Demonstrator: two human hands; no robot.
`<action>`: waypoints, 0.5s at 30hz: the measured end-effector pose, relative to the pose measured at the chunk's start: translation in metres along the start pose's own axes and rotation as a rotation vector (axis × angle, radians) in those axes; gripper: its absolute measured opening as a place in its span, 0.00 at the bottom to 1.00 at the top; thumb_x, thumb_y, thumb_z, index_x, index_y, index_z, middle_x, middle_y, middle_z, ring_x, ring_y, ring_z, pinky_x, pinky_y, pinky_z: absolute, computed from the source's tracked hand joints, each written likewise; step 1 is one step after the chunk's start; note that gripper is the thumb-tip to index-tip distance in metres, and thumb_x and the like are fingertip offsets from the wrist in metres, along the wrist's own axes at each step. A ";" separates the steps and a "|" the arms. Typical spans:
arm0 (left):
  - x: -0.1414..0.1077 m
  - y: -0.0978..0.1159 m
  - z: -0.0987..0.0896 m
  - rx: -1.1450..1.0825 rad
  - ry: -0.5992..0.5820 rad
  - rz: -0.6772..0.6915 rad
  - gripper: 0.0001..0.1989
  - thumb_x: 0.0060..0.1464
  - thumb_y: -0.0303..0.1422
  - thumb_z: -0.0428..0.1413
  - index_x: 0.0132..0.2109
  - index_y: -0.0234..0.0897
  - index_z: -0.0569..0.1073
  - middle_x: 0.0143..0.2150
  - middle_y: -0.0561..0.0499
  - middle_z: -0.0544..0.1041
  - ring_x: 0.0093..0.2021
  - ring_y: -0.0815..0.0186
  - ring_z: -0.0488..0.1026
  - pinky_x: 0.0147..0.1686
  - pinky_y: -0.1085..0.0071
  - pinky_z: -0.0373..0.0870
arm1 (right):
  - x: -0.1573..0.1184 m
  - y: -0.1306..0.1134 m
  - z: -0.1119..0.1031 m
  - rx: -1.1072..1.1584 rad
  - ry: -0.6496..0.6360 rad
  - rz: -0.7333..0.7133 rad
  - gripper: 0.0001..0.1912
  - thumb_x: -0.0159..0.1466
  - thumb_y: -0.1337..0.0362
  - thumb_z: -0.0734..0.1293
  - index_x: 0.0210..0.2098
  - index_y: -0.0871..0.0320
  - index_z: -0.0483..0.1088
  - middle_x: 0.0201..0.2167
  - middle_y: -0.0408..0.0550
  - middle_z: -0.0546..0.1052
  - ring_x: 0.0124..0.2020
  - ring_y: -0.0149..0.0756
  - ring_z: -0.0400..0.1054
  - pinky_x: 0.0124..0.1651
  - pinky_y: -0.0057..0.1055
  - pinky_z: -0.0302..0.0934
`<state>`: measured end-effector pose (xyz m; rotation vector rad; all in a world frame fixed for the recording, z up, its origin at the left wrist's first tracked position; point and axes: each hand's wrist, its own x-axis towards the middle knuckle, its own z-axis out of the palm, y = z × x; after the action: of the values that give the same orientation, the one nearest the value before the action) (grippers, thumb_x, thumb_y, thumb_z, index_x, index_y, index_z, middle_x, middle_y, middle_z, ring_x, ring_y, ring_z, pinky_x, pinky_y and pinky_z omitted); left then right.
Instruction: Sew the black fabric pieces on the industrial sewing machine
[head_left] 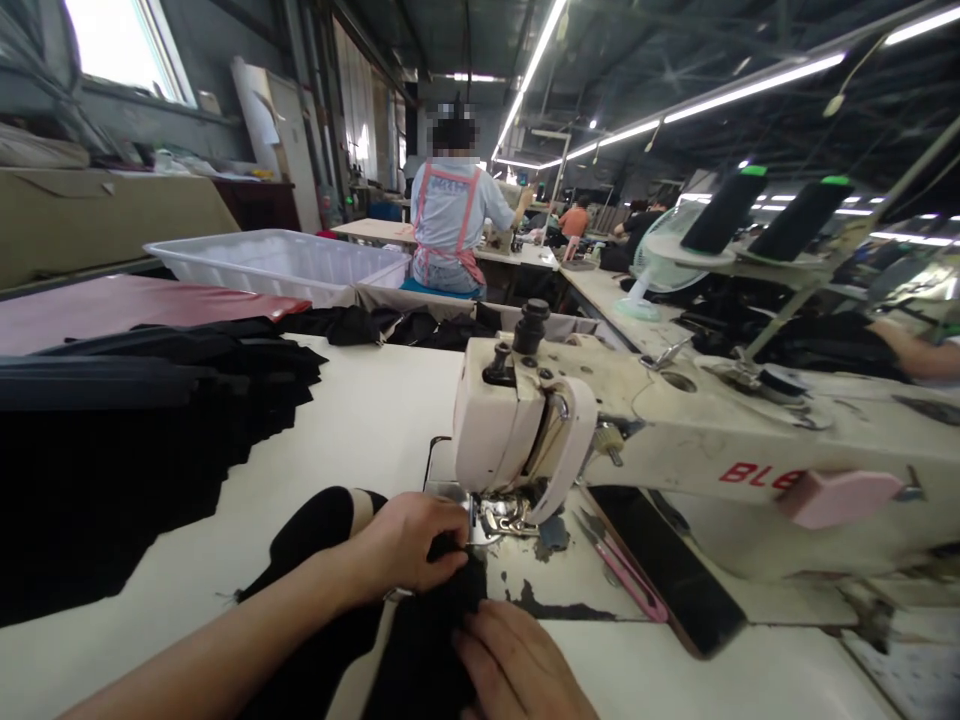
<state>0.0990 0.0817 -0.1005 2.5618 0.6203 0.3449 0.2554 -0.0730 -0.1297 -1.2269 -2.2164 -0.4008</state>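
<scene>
A piece of black fabric (427, 640) runs up to the presser foot (495, 520) of a cream sewing machine (675, 450). My left hand (409, 540) is right beside the foot, thumb and fingers pinched on the fabric. Lower down, my right hand (517, 665) lies over the fabric's right edge with its fingers together; the fingertips rest on the cloth, and what is under them is hidden. A beige strip shows along part of the fabric. More of the black cloth spreads to the left of my left wrist.
Stacked black fabric pieces (135, 450) cover the table's left side. Pink-handled thread snips (637, 590) and a dark phone-like slab (667, 570) lie right of the needle. Behind are a white plastic bin (277, 265), a seated person (450, 220), thread cones (724, 210) and a fan (660, 250).
</scene>
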 end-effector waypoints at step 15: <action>0.036 -0.016 -0.010 0.009 0.008 -0.281 0.09 0.57 0.36 0.59 0.38 0.33 0.75 0.40 0.50 0.78 0.42 0.62 0.75 0.45 0.61 0.71 | 0.015 0.023 0.000 0.135 -0.256 0.066 0.29 0.53 0.73 0.63 0.56 0.65 0.67 0.54 0.58 0.73 0.56 0.50 0.67 0.55 0.45 0.67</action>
<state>0.1210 0.1159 -0.0955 2.4381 0.9719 0.2552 0.2683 -0.0505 -0.1206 -1.3357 -2.3629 -0.0684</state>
